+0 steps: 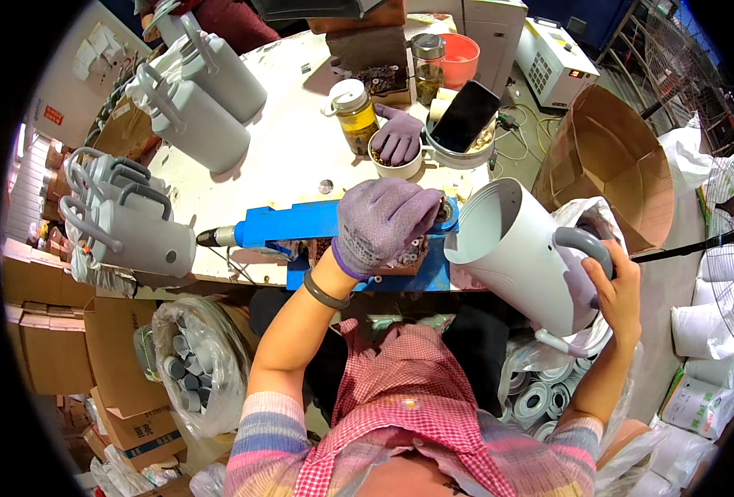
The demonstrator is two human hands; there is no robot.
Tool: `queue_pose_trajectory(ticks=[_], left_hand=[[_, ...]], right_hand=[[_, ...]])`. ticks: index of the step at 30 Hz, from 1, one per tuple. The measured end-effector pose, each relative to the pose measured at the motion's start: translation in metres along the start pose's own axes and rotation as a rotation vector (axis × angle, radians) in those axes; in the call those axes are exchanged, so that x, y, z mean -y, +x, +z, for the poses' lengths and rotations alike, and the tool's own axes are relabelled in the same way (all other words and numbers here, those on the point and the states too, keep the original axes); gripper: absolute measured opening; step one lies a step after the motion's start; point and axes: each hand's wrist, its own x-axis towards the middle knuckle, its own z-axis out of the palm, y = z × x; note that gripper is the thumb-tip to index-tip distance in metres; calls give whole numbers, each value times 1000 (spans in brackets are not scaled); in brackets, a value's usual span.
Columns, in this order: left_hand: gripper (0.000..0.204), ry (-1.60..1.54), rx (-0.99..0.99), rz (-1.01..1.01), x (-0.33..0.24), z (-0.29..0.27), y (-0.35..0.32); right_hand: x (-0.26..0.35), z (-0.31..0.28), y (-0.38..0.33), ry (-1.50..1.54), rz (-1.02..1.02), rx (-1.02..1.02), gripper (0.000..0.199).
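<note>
My right hand point(620, 286) is bare and closed round the dark grey handle point(584, 247) of a light grey watering can point(526, 258). The can is tilted, its wide open end facing the tip of a blue bench machine point(288, 228), with its curved spout point(578, 346) low on the near side. In a purple work glove, my left hand point(386, 225) is over the machine near that tip. Its fingers are curled together, and whatever they hold is hidden. Small metal parts point(408, 258) show in a box under the left hand.
More grey watering cans point(147, 232) stand on the table's left side. Behind the machine are a yellow-banded jar point(354, 116), a cup with a spare glove point(398, 137) and a phone point(466, 116). A large cardboard box point(607, 166) stands right; bagged grey parts point(193, 364) sit lower left.
</note>
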Motion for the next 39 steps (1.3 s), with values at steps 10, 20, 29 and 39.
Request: queue_pose_trajectory(ticks=[10,20,29,39], left_hand=[[34,-42,43,9,3,-8,4],[31,-912,9,-1189,-20,-28,-20],[37,-1072,31,-1351,-35,-3,-36],[42,-940,106,-1283,-34,-7,-29]], right_hand=[[9,-10,34,-85,-105,86,28],[104,24,111,-313,-385,222,45],[117,59,117,-439,-477,306,49],[125,63,124,-363,-399,407,57]])
